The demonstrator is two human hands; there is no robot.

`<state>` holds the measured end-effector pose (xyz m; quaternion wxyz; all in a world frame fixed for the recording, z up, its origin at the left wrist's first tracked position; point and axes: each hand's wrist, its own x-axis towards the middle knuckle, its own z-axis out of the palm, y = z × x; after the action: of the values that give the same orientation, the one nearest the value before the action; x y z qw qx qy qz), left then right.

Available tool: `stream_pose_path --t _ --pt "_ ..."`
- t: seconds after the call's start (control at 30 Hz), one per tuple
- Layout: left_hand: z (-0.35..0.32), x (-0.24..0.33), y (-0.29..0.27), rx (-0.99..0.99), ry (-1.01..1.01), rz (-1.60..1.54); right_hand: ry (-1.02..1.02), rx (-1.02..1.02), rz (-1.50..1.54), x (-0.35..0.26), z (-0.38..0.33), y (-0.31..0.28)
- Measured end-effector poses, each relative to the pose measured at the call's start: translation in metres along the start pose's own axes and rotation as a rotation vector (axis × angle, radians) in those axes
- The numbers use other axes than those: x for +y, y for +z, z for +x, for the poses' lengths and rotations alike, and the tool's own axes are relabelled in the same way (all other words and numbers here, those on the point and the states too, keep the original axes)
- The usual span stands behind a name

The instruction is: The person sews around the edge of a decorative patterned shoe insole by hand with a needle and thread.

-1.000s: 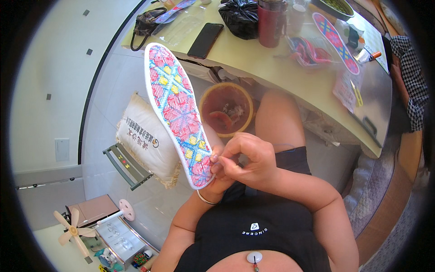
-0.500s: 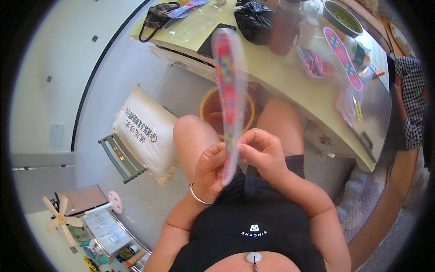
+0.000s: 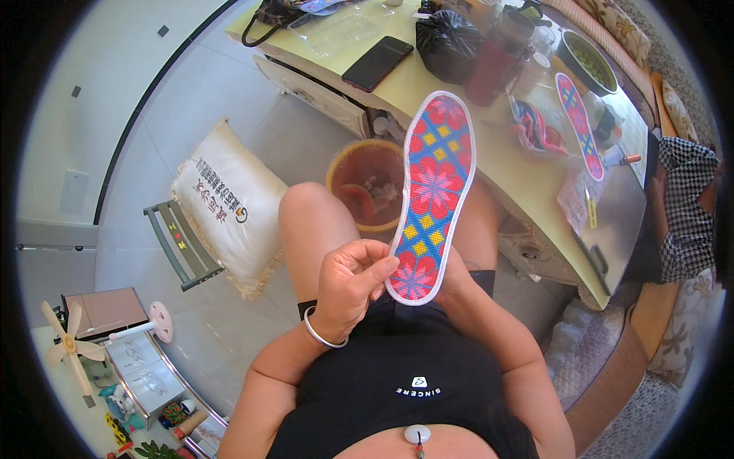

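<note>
An embroidered insole (image 3: 433,195) with pink flowers, blue bands, yellow squares and a white edge stands upright before me, its patterned face in full view. My left hand (image 3: 354,277) is closed on its lower left edge, thumb in front. Behind the lower right side is my right hand (image 3: 456,277); its fingers are hidden by the insole, so I cannot tell their grip. A second, similar insole (image 3: 579,122) lies on the table at the right, beside a clear tray of coloured thread (image 3: 535,126).
The table (image 3: 508,180) bears a black phone (image 3: 378,63), a black plastic bag (image 3: 449,47), a jug of reddish liquid (image 3: 498,61), a green basket (image 3: 587,61) and a yellow cutter (image 3: 591,208). A bucket (image 3: 365,183) stands beyond my knees. Left are a white cushion (image 3: 228,210) and a stool (image 3: 180,243).
The insole was nearly edge-on and blurred; now its patterned face is turned toward me and it leans right. My right hand has gone from its edge to behind it.
</note>
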<state>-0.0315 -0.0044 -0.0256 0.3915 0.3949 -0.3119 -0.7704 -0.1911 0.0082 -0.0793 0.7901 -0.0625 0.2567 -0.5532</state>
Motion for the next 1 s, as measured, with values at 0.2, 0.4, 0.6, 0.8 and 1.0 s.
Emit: stream_pose_path --t 0.2,0.4,0.6,0.8,1.0 --pt "0.000 0.000 0.000 -0.022 0.012 0.016 -0.002 0.100 0.019 0.005 -0.001 -0.003" --pt "0.002 0.001 0.000 -0.026 -0.035 0.022 -0.016 0.108 -0.004 0.006 -0.002 -0.007" --pt "0.005 0.002 -0.003 0.022 -0.015 0.060 -0.330 0.209 -0.312 -0.005 0.002 0.000" --pt "0.003 0.003 -0.003 0.050 0.037 0.083 -1.050 0.280 -1.032 -0.032 -0.022 0.013" --pt "0.001 0.004 0.001 0.054 0.061 0.123 -1.157 0.050 -1.544 -0.040 -0.033 0.046"
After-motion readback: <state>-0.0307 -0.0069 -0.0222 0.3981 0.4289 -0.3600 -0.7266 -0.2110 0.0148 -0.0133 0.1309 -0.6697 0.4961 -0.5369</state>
